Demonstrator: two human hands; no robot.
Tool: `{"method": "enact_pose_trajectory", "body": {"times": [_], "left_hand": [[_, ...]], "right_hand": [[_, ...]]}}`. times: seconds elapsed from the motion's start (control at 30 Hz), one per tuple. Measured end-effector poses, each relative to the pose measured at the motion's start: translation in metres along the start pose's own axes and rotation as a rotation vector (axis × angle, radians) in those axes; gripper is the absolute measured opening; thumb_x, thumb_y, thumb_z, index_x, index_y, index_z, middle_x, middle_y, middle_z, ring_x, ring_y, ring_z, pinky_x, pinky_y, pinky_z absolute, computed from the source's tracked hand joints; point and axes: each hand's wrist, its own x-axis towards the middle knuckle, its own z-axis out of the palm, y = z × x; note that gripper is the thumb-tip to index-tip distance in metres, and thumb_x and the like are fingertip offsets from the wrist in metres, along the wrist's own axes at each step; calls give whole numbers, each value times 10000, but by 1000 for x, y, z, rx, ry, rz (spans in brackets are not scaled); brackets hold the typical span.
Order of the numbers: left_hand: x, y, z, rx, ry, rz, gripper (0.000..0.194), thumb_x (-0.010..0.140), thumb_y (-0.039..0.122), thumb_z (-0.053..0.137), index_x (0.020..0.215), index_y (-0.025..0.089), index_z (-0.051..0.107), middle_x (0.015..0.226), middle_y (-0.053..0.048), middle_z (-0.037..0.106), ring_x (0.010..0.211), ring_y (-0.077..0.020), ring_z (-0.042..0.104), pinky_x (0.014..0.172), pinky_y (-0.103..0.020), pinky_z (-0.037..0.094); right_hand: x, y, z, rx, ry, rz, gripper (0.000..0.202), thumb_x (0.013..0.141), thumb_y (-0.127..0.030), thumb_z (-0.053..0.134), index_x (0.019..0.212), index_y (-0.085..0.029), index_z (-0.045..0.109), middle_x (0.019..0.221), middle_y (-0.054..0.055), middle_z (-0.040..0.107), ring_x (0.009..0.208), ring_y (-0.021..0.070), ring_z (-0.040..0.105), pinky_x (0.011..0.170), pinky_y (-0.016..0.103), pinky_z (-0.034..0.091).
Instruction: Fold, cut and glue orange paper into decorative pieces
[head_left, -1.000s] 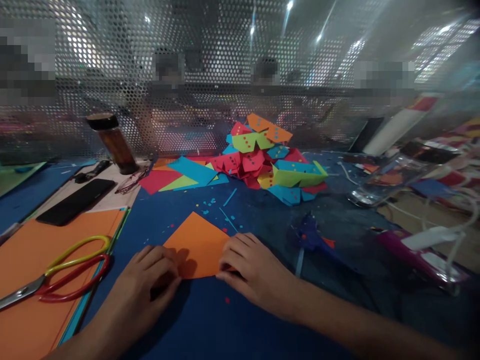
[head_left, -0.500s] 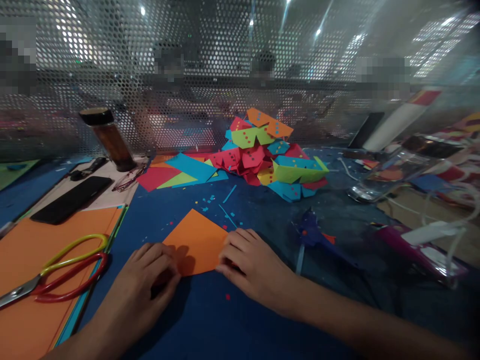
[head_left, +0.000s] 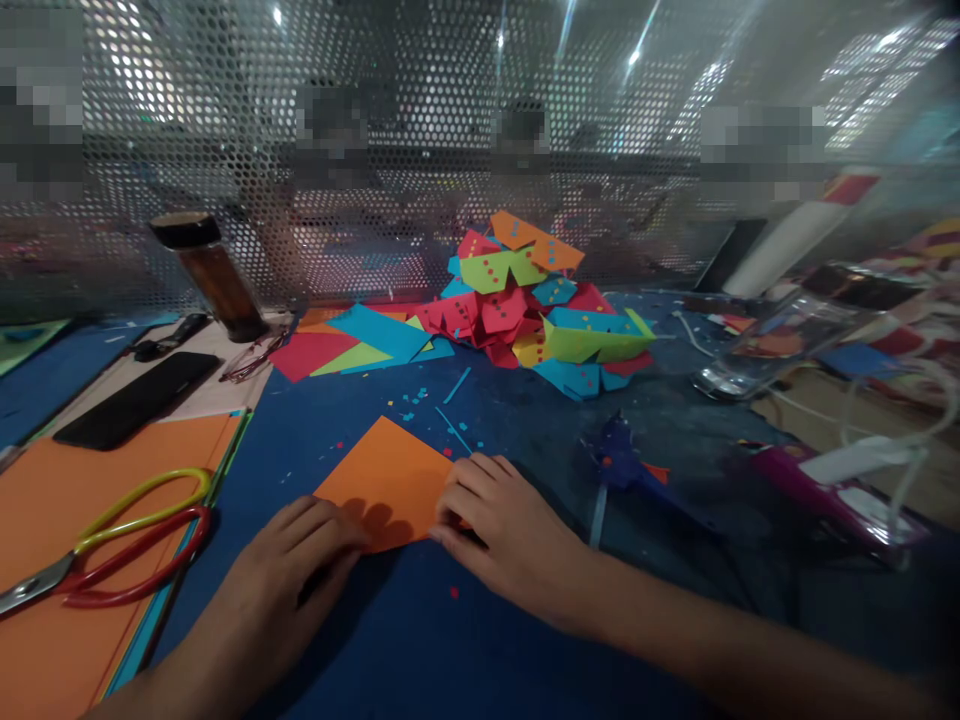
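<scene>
A square of orange paper [head_left: 386,475] lies cornerwise on the blue tabletop, with its near edge between my two hands. My left hand [head_left: 296,570] has fingers and thumb closed on the paper's left corner, the fingertips resting on top and casting a shadow. At the right corner my right hand [head_left: 506,535] pinches the sheet between curled fingers and thumb. Tiny blue paper scraps and thin blue strips [head_left: 454,428] lie just beyond the sheet. A small red scrap [head_left: 454,592] sits on the near side.
Scissors [head_left: 135,540] rest on stacked orange sheets [head_left: 45,500] at left, near a black phone [head_left: 139,400] and a dark bottle [head_left: 217,285]. Folded coloured paper pieces [head_left: 510,310] are heaped ahead. A blue glue gun [head_left: 630,470] and a clear bottle [head_left: 787,330] are right.
My left hand's fingers have flattened slightly and reach a little further over the orange paper. My right hand keeps its place on the right corner. The view has shifted slightly.
</scene>
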Motion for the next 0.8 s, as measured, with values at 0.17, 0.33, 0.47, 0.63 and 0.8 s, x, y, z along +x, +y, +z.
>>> {"method": "enact_pose_trajectory", "body": {"times": [0.17, 0.33, 0.47, 0.63, 0.8], "left_hand": [[0, 2, -2, 42, 12, 140, 268, 1034, 159, 370, 1069, 220, 629, 951, -30, 669, 842, -146, 622, 725, -253, 511], [2, 3, -4, 106, -2, 240, 341, 1037, 149, 340, 1105, 228, 664, 915, -41, 667, 803, -152, 637, 684, -268, 524], [2, 3, -3, 112, -14, 228, 367, 1036, 143, 312, 1116, 207, 664, 923, -58, 669, 809, -164, 642, 686, -289, 538], [0, 1, 0, 99, 4, 215, 339, 1028, 150, 341, 1118, 212, 662, 935, -54, 673, 831, -165, 650, 710, -293, 552], [0, 0, -1, 71, -6, 208, 318, 1018, 131, 374, 1139, 214, 656, 955, -55, 672, 853, -158, 650, 742, -280, 556]], "right_hand": [[0, 0, 0, 2, -10, 5, 145, 936, -284, 635, 836, -199, 573, 913, -1, 596, 900, 190, 491, 809, 337, 347], [0, 0, -1, 6, -12, 6, 127, 928, -269, 644, 846, -197, 579, 929, 0, 599, 910, 186, 490, 812, 332, 349], [0, 0, -1, 1, -5, 4, 128, 935, -265, 632, 842, -195, 578, 924, 2, 596, 904, 186, 488, 811, 332, 351], [0, 0, -2, 0, -14, 4, 132, 933, -266, 633, 837, -193, 579, 928, 12, 602, 904, 194, 490, 801, 334, 351], [1, -1, -3, 6, -26, 5, 127, 932, -254, 634, 838, -190, 578, 933, 21, 604, 912, 201, 492, 805, 337, 352]]}}
